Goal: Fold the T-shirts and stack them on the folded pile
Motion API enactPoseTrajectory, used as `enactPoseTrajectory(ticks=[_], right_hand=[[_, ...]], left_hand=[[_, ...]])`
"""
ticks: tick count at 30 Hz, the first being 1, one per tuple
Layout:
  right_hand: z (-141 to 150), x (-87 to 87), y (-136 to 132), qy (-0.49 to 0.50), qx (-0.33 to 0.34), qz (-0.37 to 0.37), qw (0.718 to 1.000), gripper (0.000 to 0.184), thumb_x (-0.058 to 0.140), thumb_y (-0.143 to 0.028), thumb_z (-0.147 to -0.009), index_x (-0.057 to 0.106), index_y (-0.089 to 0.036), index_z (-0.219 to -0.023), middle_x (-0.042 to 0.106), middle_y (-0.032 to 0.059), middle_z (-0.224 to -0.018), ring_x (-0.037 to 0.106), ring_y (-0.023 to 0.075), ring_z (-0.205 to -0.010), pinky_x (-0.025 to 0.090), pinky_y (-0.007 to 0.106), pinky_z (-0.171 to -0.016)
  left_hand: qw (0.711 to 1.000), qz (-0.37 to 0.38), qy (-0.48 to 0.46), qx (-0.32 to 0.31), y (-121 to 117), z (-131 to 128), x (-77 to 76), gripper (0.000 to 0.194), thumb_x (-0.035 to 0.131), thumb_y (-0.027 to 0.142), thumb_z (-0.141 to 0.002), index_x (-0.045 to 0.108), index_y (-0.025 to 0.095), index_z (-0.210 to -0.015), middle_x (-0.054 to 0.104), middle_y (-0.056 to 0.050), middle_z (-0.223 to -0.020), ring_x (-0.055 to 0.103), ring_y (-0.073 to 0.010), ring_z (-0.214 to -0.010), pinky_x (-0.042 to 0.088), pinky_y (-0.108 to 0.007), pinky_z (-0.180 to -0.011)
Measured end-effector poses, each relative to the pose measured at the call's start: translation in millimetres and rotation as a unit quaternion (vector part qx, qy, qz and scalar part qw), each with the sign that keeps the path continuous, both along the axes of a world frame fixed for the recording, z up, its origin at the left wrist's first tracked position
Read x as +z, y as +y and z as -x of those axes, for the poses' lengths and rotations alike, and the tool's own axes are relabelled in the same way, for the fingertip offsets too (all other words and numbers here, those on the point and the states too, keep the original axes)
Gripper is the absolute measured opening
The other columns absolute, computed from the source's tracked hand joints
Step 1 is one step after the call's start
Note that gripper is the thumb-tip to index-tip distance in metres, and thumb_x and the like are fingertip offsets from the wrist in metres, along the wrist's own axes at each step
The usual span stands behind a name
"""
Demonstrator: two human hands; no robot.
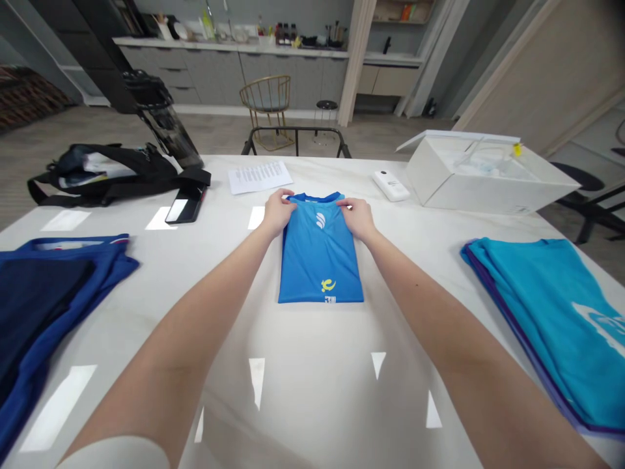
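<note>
A blue T-shirt (pixel 319 251), folded into a neat rectangle, lies flat on the white table (pixel 312 391) in front of me. Its collar faces away, with a white logo near the top and a yellow print by the near edge. My left hand (pixel 279 212) pinches the shirt's far left corner beside the collar. At the far right corner, my right hand (pixel 357 218) grips the fabric between thumb and fingers. Both arms reach straight forward on either side of the shirt.
Dark blue folded clothes (pixel 43 299) lie at left, turquoise and purple ones (pixel 541 306) at right. Along the back are a black bag (pixel 117 172), a bottle (pixel 168 124), a phone (pixel 186 204), a printed sheet (pixel 260 177), a white device (pixel 390 186) and an open white box (pixel 488 185).
</note>
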State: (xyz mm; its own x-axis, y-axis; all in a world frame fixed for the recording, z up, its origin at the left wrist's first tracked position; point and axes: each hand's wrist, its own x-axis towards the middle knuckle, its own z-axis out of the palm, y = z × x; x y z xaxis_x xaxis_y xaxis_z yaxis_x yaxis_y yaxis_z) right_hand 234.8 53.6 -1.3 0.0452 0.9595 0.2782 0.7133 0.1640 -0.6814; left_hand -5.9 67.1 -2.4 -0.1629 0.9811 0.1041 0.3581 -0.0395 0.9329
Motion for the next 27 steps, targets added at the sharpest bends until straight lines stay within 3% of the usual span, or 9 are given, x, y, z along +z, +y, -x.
enactPoseTrajectory(ticks=[2, 5, 8, 11, 16, 19, 22, 24, 27], right_hand=[[2.4, 2.6, 6.9, 0.011, 0.008, -0.037, 0.999, 0.036, 0.048, -0.016, -0.090, 0.079, -0.017, -0.108, 0.077, 0.0089, -0.113, 0.068, 0.0221, -0.098, 0.051, 0.036, -0.098], [4.0, 0.2, 16.8, 0.005, 0.009, -0.062, 0.998, 0.041, 0.046, -0.017, -0.092, 0.076, -0.015, -0.119, 0.074, 0.0108, -0.120, 0.067, 0.0230, -0.102, 0.050, 0.038, -0.101], [4.6, -8.3, 21.5, -0.040, -0.003, -0.026, 0.999, 0.046, 0.051, -0.018, -0.090, 0.069, -0.015, -0.132, 0.069, 0.0138, -0.127, 0.064, 0.0265, -0.111, 0.048, 0.042, -0.105], [3.7, -13.1, 12.3, -0.075, -0.018, 0.002, 0.997, 0.046, 0.058, -0.024, -0.090, 0.066, -0.016, -0.134, 0.064, 0.0164, -0.128, 0.064, 0.0287, -0.110, 0.051, 0.042, -0.100], [-5.6, -0.6, -41.0, -0.083, -0.029, 0.079, 0.993, 0.023, 0.064, -0.038, -0.092, 0.073, -0.020, -0.102, 0.071, 0.0067, -0.089, 0.066, 0.0225, -0.085, 0.050, 0.032, -0.081], [-15.4, 9.0, -87.8, -0.077, -0.007, 0.145, 0.986, 0.025, 0.068, -0.045, -0.091, 0.071, -0.020, -0.091, 0.070, 0.0038, -0.078, 0.065, 0.0191, -0.076, 0.046, 0.028, -0.072], [-24.5, 15.9, -136.2, -0.037, 0.017, 0.213, 0.976, 0.034, 0.068, -0.051, -0.091, 0.069, -0.019, -0.083, 0.069, 0.0040, -0.073, 0.062, 0.0163, -0.068, 0.043, 0.026, -0.064], [-28.2, 20.1, -165.0, 0.031, 0.052, 0.275, 0.959, 0.040, 0.065, -0.056, -0.092, 0.068, -0.018, -0.082, 0.066, 0.0024, -0.066, 0.055, 0.0129, -0.056, 0.039, 0.024, -0.055], [-29.9, 25.2, -197.5, 0.141, 0.082, 0.341, 0.926, 0.038, 0.066, -0.056, -0.092, 0.065, -0.019, -0.098, 0.062, -0.0018, -0.061, 0.041, 0.0081, -0.043, 0.029, 0.022, -0.043]], left_hand=[[0.997, -0.071, 0.015, -0.008, 10.6, -4.0, 3.5, 0.022, 0.061, 0.014, -0.081, 0.073, 0.018, -0.100, 0.068, -0.002, -0.088, 0.062, -0.0151, -0.076, 0.050, -0.028, -0.077], [0.995, -0.094, 0.030, 0.000, 22.8, -5.8, 1.5, 0.024, 0.056, 0.016, -0.086, 0.075, 0.017, -0.100, 0.072, -0.005, -0.100, 0.066, -0.0182, -0.090, 0.050, -0.032, -0.091], [0.998, -0.039, 0.044, 0.007, 24.6, -3.1, -8.9, 0.040, 0.059, 0.013, -0.083, 0.071, 0.014, -0.121, 0.072, -0.010, -0.115, 0.067, -0.0218, -0.102, 0.049, -0.035, -0.100], [0.997, -0.029, 0.064, -0.006, 10.0, 2.6, -17.9, 0.061, 0.065, 0.010, -0.079, 0.060, 0.016, -0.139, 0.064, -0.014, -0.133, 0.067, -0.0225, -0.105, 0.050, -0.036, -0.100], [0.999, 0.019, 0.006, -0.039, -48.9, 13.8, -13.9, 0.064, 0.073, 0.015, -0.076, 0.056, 0.022, -0.137, 0.060, -0.012, -0.136, 0.068, -0.0194, -0.098, 0.055, -0.035, -0.091], [0.993, 0.086, -0.066, -0.044, -96.9, 20.0, -2.5, 0.063, 0.075, 0.017, -0.075, 0.053, 0.020, -0.134, 0.062, -0.012, -0.132, 0.068, -0.0168, -0.094, 0.055, -0.032, -0.083], [0.982, 0.149, -0.109, -0.040, -145.9, 26.5, 8.8, 0.059, 0.075, 0.018, -0.074, 0.052, 0.018, -0.129, 0.067, -0.010, -0.116, 0.065, -0.0126, -0.076, 0.053, -0.027, -0.070], [0.975, 0.181, -0.120, -0.051, -175.4, 30.5, 14.3, 0.056, 0.076, 0.022, -0.075, 0.053, 0.018, -0.126, 0.068, -0.005, -0.101, 0.060, -0.0104, -0.065, 0.049, -0.024, -0.061], [0.971, 0.193, -0.119, -0.075, -210.3, 33.4, 20.3, 0.055, 0.078, 0.028, -0.075, 0.055, 0.019, -0.124, 0.066, -0.001, -0.089, 0.057, -0.0090, -0.062, 0.042, -0.020, -0.054]])
